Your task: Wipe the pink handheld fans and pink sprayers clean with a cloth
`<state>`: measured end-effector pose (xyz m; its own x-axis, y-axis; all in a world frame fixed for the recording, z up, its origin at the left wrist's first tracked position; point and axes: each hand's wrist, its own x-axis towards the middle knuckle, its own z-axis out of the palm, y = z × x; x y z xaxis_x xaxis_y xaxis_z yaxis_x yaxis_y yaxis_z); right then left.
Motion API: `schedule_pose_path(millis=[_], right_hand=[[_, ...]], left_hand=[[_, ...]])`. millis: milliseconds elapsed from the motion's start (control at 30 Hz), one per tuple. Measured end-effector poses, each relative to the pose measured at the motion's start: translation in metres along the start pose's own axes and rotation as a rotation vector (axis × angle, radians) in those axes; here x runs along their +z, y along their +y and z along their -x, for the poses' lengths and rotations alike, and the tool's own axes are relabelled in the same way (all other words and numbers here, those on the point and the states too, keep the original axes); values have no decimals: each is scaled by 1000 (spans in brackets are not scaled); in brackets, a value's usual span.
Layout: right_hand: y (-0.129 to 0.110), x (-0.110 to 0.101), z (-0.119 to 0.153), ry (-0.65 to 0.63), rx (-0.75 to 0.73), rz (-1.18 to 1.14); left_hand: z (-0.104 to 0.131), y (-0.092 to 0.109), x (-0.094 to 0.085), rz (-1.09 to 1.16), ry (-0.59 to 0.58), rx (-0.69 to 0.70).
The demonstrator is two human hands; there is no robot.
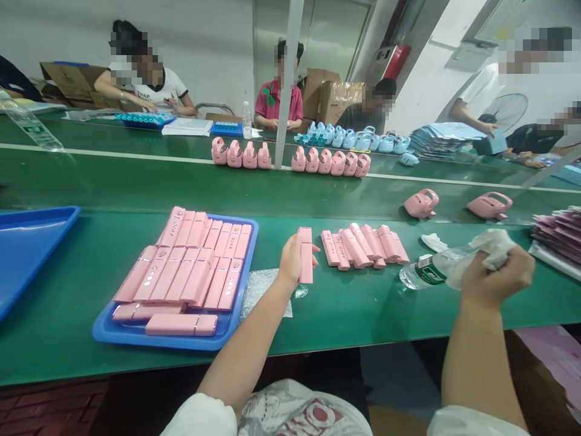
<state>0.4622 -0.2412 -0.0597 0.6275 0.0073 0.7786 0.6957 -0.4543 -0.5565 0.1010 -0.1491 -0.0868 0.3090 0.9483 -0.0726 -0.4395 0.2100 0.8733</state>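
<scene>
From my remote view, left hand (289,259) pinches a pink case (305,257) between thumb side and fingers; case stands near upright, long axis 12 to 6. Right hand (499,280), well apart at about 3 o'clock from it, bunches a white tissue (494,247) in closed fingers. I note loose pink cases (361,245) between the hands, filled blue tray (255,242) at 9. Left fingers mostly hidden behind the case; bottle (429,271) lost at its right end, contact with right hand unclear.
</scene>
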Motion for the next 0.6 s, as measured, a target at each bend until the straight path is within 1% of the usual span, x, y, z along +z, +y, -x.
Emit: schedule_pose_path(millis=[67,133,233,267,300,333,367,400,433,467,500,533,567,600], right_hand=[[-7,-2,-8,-21,32,69],[-23,-8,-17,11,19,132],[-64,-24,-22,75,-44,193],[-81,-29,-19,32,-83,185],[-97,-33,-14,-85,-133,158],[-113,-36,-6,-269,-191,105],[-127,-36,4,-429,-201,33],[-139,-33,17,-638,-184,-25],[-148,-28,31,-896,-161,-75],[-155,-20,47,-1045,-152,-109],[-160,-11,64,-1132,-145,-141],[-163,-2,80,-1193,-133,-190],[-164,7,96,-1228,-122,-250],[-165,14,112,-1234,-111,-318]], left_hand=[[1,1,0,15,-9,-3],[2,2,1,26,-28,-1],[3,2,1,30,-62,12],[3,1,2,27,-73,15],[4,1,2,21,-82,15],[4,1,2,15,-91,12],[4,1,2,9,-96,7],[5,0,2,4,-100,0],[5,0,3,-1,-103,-7],[6,0,3,-6,-106,-12],[6,-1,3,-12,-107,-17],[6,-1,4,-19,-104,-24],[6,-2,4,-27,-100,-35],[6,-2,5,-33,-92,-48]])
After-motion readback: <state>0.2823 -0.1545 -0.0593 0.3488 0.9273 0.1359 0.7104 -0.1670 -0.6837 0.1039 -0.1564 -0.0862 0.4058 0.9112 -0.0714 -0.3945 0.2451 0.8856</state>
